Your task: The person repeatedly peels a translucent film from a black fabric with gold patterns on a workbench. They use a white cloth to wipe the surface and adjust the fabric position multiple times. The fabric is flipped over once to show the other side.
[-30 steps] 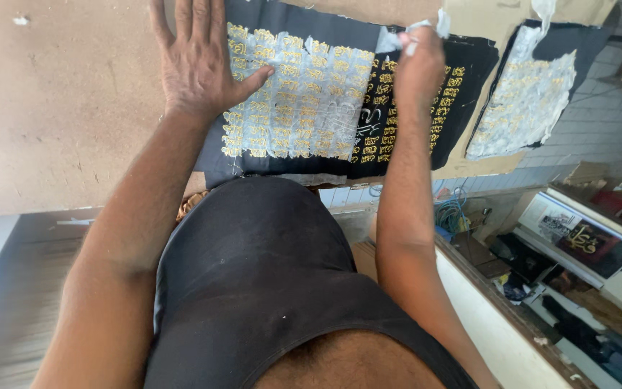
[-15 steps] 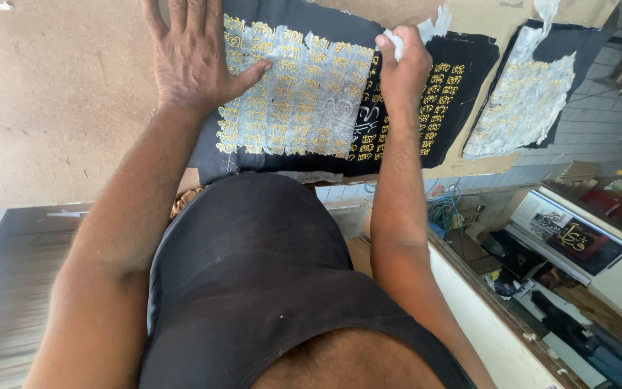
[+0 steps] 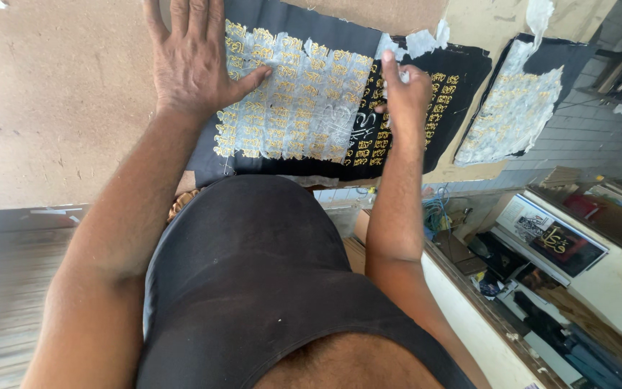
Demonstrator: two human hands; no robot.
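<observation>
**Backing paper drawn further off the embroidered cloth**

On the brown bench [image 3: 59, 108], a dark cloth [image 3: 304, 29] worked with rows of gold embroidery is spread flat, and most of it is covered by a thin, whitish backing paper [image 3: 304, 101]. The left hand [image 3: 192, 61] is laid open and flat on the cloth's left part, fingers spread, thumb stretched onto the paper; nothing is gripped by it, the cloth is only pressed down. The right hand [image 3: 403, 90] is closed in a pinch on the torn edge of the paper, near the middle of the cloth.

Compared with a second ago, the right hand has been brought lower and toward the left hand, and more bare black cloth with gold motifs [image 3: 444, 94] is exposed to its right. From this it is judged that the paper is being peeled away in stages, with a large share still stuck on.

A second dark piece [image 3: 520, 101], likewise papered over, is seen at the bench's far right edge. The left hand's fingertips are cut off by the top of the frame. How much paper is actually held in the right hand cannot be told, since the pinch is hidden behind the knuckles. The white scrap [image 3: 426, 39] above that hand is ragged, and whether it is loose or attached cannot be made out.
</observation>
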